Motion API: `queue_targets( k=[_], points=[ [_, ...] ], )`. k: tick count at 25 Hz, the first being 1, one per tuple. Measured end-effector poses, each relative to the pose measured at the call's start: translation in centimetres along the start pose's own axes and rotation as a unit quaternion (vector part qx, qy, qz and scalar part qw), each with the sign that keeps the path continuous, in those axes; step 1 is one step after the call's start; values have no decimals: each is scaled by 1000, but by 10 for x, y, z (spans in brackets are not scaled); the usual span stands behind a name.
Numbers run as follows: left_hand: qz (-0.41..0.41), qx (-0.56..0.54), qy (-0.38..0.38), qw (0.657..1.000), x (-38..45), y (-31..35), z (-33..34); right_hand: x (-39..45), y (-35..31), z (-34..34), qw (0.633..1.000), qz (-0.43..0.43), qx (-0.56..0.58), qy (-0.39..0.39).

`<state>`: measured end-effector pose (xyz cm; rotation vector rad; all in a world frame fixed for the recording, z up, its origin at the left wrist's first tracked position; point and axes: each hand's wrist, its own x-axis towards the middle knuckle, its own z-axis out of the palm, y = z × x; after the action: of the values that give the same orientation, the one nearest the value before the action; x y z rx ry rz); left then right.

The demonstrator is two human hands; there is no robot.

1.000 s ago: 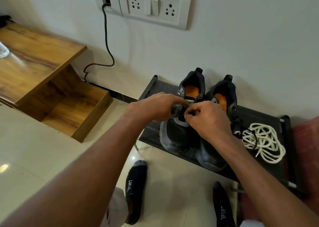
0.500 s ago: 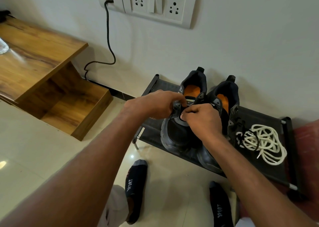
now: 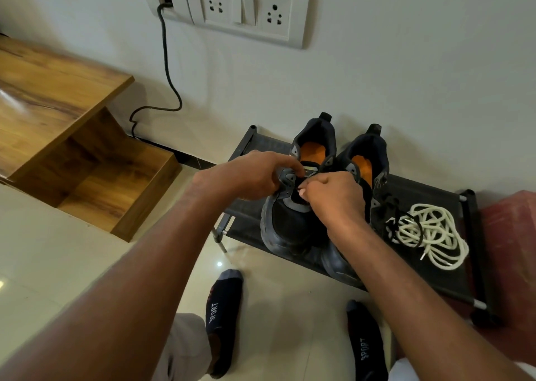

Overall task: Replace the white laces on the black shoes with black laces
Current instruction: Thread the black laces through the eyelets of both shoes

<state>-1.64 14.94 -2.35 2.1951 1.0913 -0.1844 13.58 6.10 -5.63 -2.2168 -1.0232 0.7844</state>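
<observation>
Two black shoes with orange insoles stand side by side on a low black rack (image 3: 435, 267), heels to the wall. My left hand (image 3: 249, 175) grips the grey eyelet flap of the left shoe (image 3: 287, 227). My right hand (image 3: 333, 198) is curled over that shoe's tongue, its fingertips pinching something small and dark there; the lace itself is hidden by my fingers. The right shoe (image 3: 368, 160) sits partly behind my right hand. A pile of white laces (image 3: 435, 233) lies on the rack to the right, with a black lace (image 3: 403, 221) looped over its left side.
A wooden side table with a lower shelf (image 3: 87, 163) stands on the left. A wall socket panel (image 3: 246, 6) with a black cable (image 3: 168, 70) is above. My feet in dark socks (image 3: 223, 319) stand on the glossy tiled floor. A red cushion (image 3: 510, 253) borders the rack's right end.
Both hands stay on the left shoe's eyelets, with only small finger movements. My right hand has shifted slightly lower over the tongue. The view has drifted a little.
</observation>
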Motion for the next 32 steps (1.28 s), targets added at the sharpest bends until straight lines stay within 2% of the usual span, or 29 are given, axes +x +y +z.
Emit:
queue_targets(
  k=[2, 7, 13, 15, 17, 19, 23, 32],
  points=[
    [7, 15, -7, 1000, -1, -1, -1, -2, -2, -1, 1000, 2, 5, -8],
    [15, 75, -16, 997, 0, 3, 6, -12, -2, 1, 987, -97, -124, 29],
    [21, 60, -8, 998, 1, 1, 9, -8, -8, -1, 965, -127, -228, 38],
    [19, 60, -3, 998, 1, 0, 8, -6, -7, 2, 969, -125, -212, 22],
    [12, 59, -5, 998, 0, 0, 8, -2, -4, 4, 985, -99, -138, -7],
    [11, 54, -6, 998, 1, 0, 8, 1, -2, 4, 990, -83, -111, -19],
    [13, 35, -8, 999, 0, -1, 7, 4, -1, 0, 981, -108, -159, -34],
    [13, 33, -22, 999, 0, -2, 6, 9, -4, -5, 970, -140, -190, -55]
  ],
)
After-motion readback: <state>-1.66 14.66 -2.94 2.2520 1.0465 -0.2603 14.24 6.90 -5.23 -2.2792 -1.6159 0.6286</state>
